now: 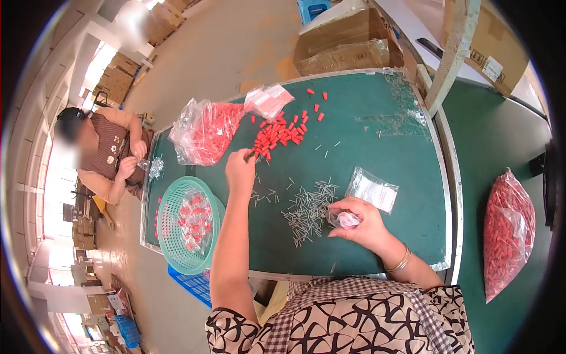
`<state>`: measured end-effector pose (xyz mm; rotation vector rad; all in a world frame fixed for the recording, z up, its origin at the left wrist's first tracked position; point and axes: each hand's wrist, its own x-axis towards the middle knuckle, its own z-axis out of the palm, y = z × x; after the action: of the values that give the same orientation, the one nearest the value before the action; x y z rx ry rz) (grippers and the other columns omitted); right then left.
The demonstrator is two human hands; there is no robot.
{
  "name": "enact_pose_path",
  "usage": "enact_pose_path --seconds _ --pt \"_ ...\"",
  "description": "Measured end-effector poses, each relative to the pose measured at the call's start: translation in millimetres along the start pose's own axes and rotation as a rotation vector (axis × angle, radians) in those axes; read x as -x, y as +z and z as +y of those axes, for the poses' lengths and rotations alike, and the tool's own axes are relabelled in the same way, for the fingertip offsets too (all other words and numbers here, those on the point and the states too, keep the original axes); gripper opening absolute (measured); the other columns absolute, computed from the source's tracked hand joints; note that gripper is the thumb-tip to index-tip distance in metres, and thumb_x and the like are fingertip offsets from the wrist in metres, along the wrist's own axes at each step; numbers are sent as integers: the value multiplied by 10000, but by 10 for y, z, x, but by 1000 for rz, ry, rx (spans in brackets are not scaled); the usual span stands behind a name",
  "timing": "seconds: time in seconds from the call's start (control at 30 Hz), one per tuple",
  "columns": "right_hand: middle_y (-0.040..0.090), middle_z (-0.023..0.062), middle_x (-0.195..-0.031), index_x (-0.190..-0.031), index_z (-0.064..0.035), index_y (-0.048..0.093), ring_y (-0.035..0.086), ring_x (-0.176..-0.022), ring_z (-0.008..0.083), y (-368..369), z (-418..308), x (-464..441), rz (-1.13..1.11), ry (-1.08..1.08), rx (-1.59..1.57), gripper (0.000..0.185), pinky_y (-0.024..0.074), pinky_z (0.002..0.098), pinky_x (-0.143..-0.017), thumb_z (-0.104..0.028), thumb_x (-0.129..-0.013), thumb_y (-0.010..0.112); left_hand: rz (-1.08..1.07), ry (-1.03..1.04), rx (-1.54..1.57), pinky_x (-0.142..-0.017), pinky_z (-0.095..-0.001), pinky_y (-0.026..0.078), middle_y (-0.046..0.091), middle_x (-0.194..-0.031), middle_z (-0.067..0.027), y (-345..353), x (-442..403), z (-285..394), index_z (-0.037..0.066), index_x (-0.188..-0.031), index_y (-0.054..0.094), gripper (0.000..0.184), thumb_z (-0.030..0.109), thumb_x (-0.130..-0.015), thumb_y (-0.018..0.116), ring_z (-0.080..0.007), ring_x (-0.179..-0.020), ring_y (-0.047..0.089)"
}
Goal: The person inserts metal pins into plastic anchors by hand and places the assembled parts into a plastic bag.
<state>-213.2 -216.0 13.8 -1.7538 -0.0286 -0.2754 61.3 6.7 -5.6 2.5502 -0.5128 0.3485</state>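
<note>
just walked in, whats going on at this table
The person's right hand holds a small clear bag beside a heap of thin metal pieces. The left hand is at the edge of a pile of red plugs. Bagged red pieces lie in the green basket. A co-worker is at the table's left.

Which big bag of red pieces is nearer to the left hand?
The bag beside the loose red pieces; the other bag lies right of the table.

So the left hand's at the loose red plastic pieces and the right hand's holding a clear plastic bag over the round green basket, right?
Not over the round green basket: the head view shows the right hand holding the clear plastic bag beside slim silvery metal fasteners. The rest stands.
</note>
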Motion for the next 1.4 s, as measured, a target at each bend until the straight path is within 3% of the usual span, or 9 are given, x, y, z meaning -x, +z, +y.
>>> enact_pose_path --seconds 0.33,0.53,0.7,1.0,1.1,1.2,1.27,1.33,1.4 --pt "677 70 -942 -1063 -66 669 647 -874 212 -12 -19 -24 9 -3 10 521 515 320 -769 -137 -600 896 -28 183 -325 -753 -420 502 663 -884 -147 227 -205 1 42 -949 676 183 132 -789 687 -335 -834 637" --pt "674 70 -938 -1068 -58 668 645 -873 206 -19 6 -31 37 28 -11 526 512 318 -769 -132 -601 896 36 -43 226 -699 -363 505 640 -823 -119 126 106 185 39 -956 679 167 48 -791 660 -256 -754 626" --pt "673 68 -941 -1076 -52 667 641 -869 200 -1 -3 -16 10 28 9 523 510 317 -767 -135 -612 895 189 109 -18 -713 -413 496 613 -860 -138 43 -98 -38 39 -969 676 162 41 -814 629 -326 -791 618" --pt "671 70 -943 -1079 -65 667 640 -860 213 -29 6 -26 33 11 -2 513 514 324 -760 -150 -624 887 -127 304 -449 -718 -485 502 610 -840 -198 245 -429 -113 1 -801 625 51 50 -789 616 -387 -796 621" --pt "667 74 -951 -1081 -74 672 641 -860 225 -38 0 -34 38 8 10 512 519 326 -764 -166 -624 884 -118 305 -461 -671 -416 515 632 -814 -161 182 -458 -141 -12 -842 656 103 78 -795 648 -310 -756 648" --pt "674 70 -944 -1085 -59 659 647 -872 208 -37 -8 -29 65 23 31 538 517 326 -768 -131 -605 893 -256 -196 374 -647 -305 503 650 -815 -99 -317 -128 821 9 -912 686 143 110 -811 679 -175 -727 636" --pt "673 71 -950 -1083 -56 658 650 -878 206 -26 4 -29 92 29 13 543 518 323 -775 -130 -600 895 -488 -164 621 -640 -236 473 654 -853 -41 -557 279 1225 41 -965 698 153 107 -827 690 -85 -719 586" --pt "664 77 -959 -1084 -61 661 640 -875 216 -30 40 -27 110 42 -39 527 517 324 -774 -165 -619 886 -574 241 627 -598 -229 462 634 -830 -22 -672 624 1415 28 -986 680 182 3 -806 671 -78 -656 562" --pt "659 80 -964 -1084 -61 660 635 -873 221 -18 56 -14 123 35 -56 521 517 326 -773 -181 -628 882 -606 318 688 -597 -230 457 631 -852 -29 -668 857 1540 30 -1001 678 212 -18 -795 678 -90 -646 558"
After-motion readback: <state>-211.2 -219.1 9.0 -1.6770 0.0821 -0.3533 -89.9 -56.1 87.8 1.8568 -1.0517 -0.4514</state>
